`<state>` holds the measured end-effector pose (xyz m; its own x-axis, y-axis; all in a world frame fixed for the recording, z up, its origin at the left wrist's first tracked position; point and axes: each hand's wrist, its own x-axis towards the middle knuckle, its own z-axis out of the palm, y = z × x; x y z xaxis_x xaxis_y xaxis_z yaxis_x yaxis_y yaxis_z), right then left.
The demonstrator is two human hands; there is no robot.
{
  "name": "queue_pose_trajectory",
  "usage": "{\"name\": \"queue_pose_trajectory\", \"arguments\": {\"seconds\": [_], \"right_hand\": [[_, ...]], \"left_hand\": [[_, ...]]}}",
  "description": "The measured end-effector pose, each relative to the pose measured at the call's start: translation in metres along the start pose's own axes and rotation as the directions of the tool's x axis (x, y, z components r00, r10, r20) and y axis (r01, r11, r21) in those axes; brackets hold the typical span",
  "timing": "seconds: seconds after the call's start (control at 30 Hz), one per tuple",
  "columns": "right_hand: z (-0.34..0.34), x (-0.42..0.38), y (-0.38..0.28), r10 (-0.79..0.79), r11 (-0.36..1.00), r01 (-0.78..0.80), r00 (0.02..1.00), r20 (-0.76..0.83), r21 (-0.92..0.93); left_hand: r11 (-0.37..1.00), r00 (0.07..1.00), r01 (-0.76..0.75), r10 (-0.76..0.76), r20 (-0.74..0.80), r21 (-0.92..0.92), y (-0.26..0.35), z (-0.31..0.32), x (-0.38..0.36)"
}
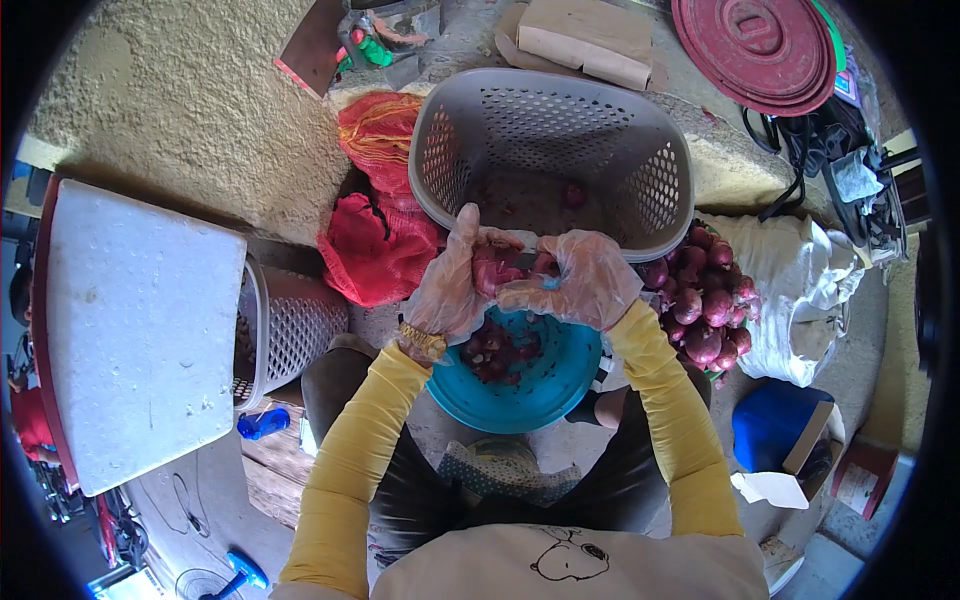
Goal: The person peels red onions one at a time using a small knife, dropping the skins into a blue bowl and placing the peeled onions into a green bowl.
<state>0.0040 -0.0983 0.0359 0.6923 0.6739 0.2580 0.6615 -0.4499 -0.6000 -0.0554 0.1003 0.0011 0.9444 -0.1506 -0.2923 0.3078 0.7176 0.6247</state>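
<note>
1. Red onion (492, 268): held between both gloved hands directly above the blue bowl (520, 385). Judged small, light and firm, with a dry papery skin that flakes and slides under thin plastic gloves.
2. Left hand (450, 285): fingers curled closed around the onion's left side, thumb raised. Best purchase is likely across the bulb's widest part.
3. Right hand (575, 280): closed over the onion's right side; a thin blade-like edge seems to run between the hands, too small to confirm.
4. Blue bowl: rests on the lap, holding reddish peelings and pieces.
5. Grey basket (550, 155): just beyond the bowl, tilted toward the person, one onion visible inside.
6. Onion pile (700, 300): right of the bowl, heaped on a white sack (800, 290).
7. Red mesh bags (380, 220): left of the bowl, crumpled.
8. Ground: rough concrete, cluttered; a white foam board (135, 330) lies far left of the bowl.
</note>
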Motion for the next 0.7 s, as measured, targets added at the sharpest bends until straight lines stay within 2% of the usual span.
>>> {"name": "queue_pose_trajectory", "arguments": {"seconds": [0.13,0.2,0.33,0.4,0.53,0.6,0.63,0.7], "right_hand": [[-0.003,0.003,-0.005,0.045,0.999,-0.045,0.996,0.078,0.002],[0.001,0.002,0.002,0.093,0.987,-0.108,0.987,0.127,0.119],[0.002,0.001,0.002,0.081,0.993,-0.093,0.987,0.142,0.078],[0.007,-0.001,0.004,-0.015,0.999,0.018,0.998,0.068,-0.046],[0.002,-0.001,0.003,-0.073,0.991,0.088,0.988,0.133,-0.105],[0.002,-0.002,0.005,-0.114,0.986,0.118,0.993,0.038,-0.118],[0.003,-0.003,0.006,-0.114,0.986,0.118,0.993,0.039,-0.118],[0.005,-0.002,0.008,-0.009,0.988,0.005,1.0,-0.023,-0.152]], "left_hand": [[0.999,1.0,-0.011,0.012,-0.016,0.031,0.003,0.005,-0.003],[0.997,1.0,-0.021,0.023,-0.019,0.069,0.002,0.005,-0.002],[0.999,1.0,0.004,-0.004,-0.022,0.041,0.0,-0.001,0.0],[0.999,0.999,0.026,-0.025,-0.03,0.027,-0.001,-0.002,0.0],[1.0,0.999,0.014,-0.014,-0.033,0.012,-0.002,-0.009,0.001],[1.0,1.0,0.014,-0.014,-0.021,0.006,-0.002,-0.008,0.001],[1.0,0.999,0.005,-0.004,-0.045,0.019,-0.003,-0.006,0.003],[0.999,0.998,-0.003,0.005,-0.068,0.032,-0.002,-0.003,0.002]]}}
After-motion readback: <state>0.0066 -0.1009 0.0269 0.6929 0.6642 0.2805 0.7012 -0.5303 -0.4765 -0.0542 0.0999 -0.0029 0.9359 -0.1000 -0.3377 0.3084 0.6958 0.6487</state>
